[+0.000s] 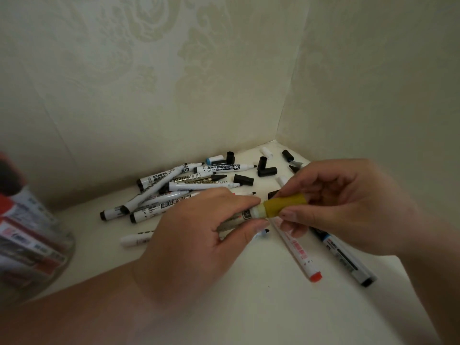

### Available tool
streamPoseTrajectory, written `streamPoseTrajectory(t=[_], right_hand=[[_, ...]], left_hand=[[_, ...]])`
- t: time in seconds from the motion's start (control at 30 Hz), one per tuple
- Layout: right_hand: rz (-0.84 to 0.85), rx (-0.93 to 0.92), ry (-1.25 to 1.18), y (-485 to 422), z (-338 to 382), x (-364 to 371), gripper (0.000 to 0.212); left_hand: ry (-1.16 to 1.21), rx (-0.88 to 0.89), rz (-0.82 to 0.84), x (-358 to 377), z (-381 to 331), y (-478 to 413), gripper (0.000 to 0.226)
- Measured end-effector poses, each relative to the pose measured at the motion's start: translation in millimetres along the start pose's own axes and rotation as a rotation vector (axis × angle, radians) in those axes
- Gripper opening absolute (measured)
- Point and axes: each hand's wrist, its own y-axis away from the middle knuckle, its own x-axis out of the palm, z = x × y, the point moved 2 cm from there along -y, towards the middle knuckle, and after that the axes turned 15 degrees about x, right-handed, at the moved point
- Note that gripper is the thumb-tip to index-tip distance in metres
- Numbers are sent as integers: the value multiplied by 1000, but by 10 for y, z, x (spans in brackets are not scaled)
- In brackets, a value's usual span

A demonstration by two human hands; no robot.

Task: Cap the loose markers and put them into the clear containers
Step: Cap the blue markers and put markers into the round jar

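Observation:
My left hand (196, 235) grips the barrel of a white marker (239, 217) above the white surface. My right hand (348, 202) pinches a mustard-yellow cap (283, 204) that sits on the marker's tip end. Behind the hands lies a pile of uncapped white markers (174, 190) with black tips. Several loose black caps (267, 171) and a white cap (266, 152) lie near the corner. A clear container (32, 235) holding markers stands blurred at the left edge.
A red-ended marker (298, 252) and a black-ended marker (346, 257) lie under my right hand. Another white marker (135, 238) lies left of my left hand. Patterned walls (224, 70) meet in a corner behind the pile.

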Motion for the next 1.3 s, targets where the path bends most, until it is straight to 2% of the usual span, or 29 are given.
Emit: streamPoseTrajectory(t=[0.13, 0.27, 0.47, 0.63, 0.8, 0.97, 1.03, 1.13, 1.3], right_hand=[[7, -54, 46, 50, 60, 38, 24], [-5, -30, 42, 53, 68, 72, 21], [17, 0, 77, 84, 100, 125, 14], [21, 51, 61, 84, 102, 181, 15], [-11, 23, 59, 56, 52, 205, 19], [-64, -86, 248, 49, -6, 320, 13], [-9, -152, 262, 57, -20, 360, 5], [102, -112, 223, 88, -21, 356, 9], [-40, -33, 191, 53, -19, 413, 15]], left_hand=[[11, 36, -6, -8, -48, 12, 35], [36, 23, 25, -29, -57, 13, 42], [53, 45, 23, -49, -91, 25, 37], [47, 111, 25, -63, -126, 50, 33], [20, 109, 22, -83, -134, 49, 33], [52, 71, 20, -89, -121, 23, 24], [24, 81, 51, -92, -108, 40, 29], [23, 116, 85, -108, -75, 69, 36], [-115, 219, 49, -122, -54, 62, 30]])
